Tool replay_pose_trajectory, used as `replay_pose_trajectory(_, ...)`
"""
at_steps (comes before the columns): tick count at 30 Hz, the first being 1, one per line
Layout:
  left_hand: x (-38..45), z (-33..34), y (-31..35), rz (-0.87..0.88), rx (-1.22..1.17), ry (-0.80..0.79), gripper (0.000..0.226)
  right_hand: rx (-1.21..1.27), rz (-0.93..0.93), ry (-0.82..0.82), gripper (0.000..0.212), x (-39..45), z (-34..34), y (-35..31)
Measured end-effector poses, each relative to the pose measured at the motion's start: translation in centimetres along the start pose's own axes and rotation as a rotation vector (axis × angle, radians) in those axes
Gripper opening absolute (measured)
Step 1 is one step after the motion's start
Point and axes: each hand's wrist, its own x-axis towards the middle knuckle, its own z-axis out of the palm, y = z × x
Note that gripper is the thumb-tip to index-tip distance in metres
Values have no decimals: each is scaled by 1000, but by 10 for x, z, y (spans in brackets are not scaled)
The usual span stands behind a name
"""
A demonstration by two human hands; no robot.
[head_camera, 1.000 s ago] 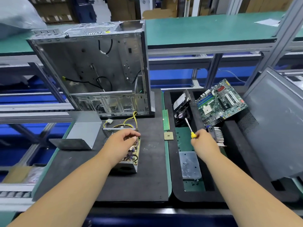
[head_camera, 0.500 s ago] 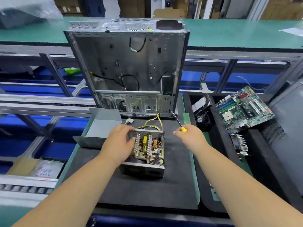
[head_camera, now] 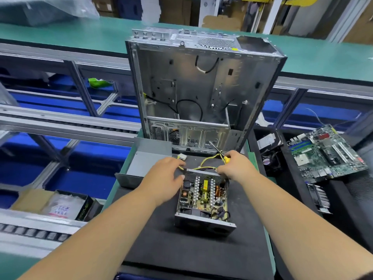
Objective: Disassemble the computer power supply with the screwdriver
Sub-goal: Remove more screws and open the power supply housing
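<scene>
The power supply sits lid-off on the black mat of the bench, its circuit board exposed, in front of the empty computer case. The left hand grips its far left corner; the right hand holds the screwdriver in curled fingers while touching the far right edge near the yellow wires. The removed cover lies just left. Likely step: steadying the unit. Next, the tip must reach the board's screws.
</scene>
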Motion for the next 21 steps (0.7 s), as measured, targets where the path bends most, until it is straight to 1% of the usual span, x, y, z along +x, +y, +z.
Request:
replay_pose_trajectory(4,10,-1,-3,14,-8,-21,39,14,10,-90,85,9,2,-8)
replay_pose_trajectory(6,14,0,-3,24,-10,-38,38,30,5,-89,83,13,3,-8)
replay_pose_trajectory(7,16,1,-2,32,-7,-48,38,34,-2,-73,77,14,2,-7)
replay_pose_trajectory(10,21,4,0,68,23,-86,39,30,-41,-48,42,14,-3,2)
replay_pose_trajectory(11,22,6,0,76,36,-99,40,26,-55,-48,34,13,-5,6)
replay_pose_trajectory(12,24,7,1,84,52,-112,40,26,-68,-46,31,11,-7,10)
replay_pose_trajectory(14,27,9,3,93,86,-139,42,43,-90,-30,38,9,-10,19)
replay_pose_trajectory(15,29,11,4,92,101,-158,42,42,-104,-22,38,8,-12,23)
replay_pose_trajectory(17,30,14,6,90,113,-199,42,32,-138,-22,28,3,-16,30)
replay_pose_trajectory(19,31,18,7,92,106,-214,40,28,-173,-8,12,0,-20,37)
replay_pose_trajectory(21,33,21,10,83,119,-191,35,37,-191,8,12,-5,-23,42)
